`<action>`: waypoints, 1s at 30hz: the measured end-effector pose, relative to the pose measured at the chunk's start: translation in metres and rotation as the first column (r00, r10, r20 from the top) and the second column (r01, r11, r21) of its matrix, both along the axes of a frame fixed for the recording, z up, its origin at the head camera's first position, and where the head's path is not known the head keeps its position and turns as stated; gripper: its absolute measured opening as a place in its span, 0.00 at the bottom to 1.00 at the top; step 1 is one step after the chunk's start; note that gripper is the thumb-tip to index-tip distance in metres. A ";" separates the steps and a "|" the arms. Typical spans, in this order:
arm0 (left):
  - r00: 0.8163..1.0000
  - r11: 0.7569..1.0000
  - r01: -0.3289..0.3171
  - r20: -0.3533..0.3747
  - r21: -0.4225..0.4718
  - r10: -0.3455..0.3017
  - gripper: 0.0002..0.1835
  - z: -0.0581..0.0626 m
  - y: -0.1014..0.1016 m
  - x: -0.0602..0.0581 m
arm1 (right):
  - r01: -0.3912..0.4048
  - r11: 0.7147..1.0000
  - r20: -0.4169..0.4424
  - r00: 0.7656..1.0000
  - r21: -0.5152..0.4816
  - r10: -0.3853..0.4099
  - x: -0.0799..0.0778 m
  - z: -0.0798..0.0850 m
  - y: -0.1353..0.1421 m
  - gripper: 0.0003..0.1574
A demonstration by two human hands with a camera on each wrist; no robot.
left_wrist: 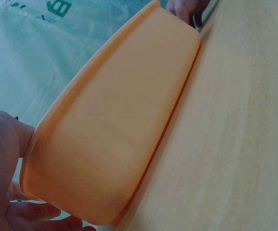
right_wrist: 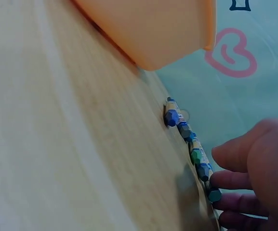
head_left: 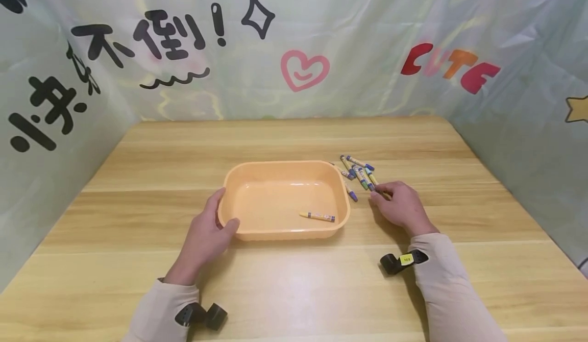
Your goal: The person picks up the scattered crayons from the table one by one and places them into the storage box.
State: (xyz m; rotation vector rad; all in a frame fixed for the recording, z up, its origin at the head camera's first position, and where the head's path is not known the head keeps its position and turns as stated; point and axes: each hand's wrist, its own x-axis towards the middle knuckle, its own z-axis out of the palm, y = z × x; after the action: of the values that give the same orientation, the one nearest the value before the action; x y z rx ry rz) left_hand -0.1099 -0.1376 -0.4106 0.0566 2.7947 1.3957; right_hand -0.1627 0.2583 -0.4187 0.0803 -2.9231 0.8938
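Peach plastic tray (head_left: pixel 275 196), one: sitting mid-frame, the left hand (head_left: pixel 209 235) gripping its left end. Yellow crayon (head_left: pixel 317 216), one: lying inside, toward the tray's lower right corner. Loose crayons (head_left: pixel 360 177), at least seven: lying right of centre, labels too small for me to read. Right hand (head_left: pixel 400 205), one: fingertips meeting the nearest crayons; whether pinching any, I cannot tell. Printed backdrop (head_left: pixel 358 20): showing "CUTE" upper right, "不倒!" upper left.
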 end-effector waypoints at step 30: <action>1.000 1.000 0.002 0.018 0.001 -0.002 0.40 0.004 0.000 0.001 | 0.186 0.983 0.041 0.982 0.002 -0.186 0.007 0.003 0.015 0.21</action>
State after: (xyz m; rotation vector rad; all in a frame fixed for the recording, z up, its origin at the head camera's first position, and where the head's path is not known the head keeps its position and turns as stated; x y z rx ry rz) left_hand -0.1088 -0.1377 -0.4065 0.0463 2.7785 1.3908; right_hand -0.1558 0.2731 -0.4152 -0.2103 -2.9055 0.8779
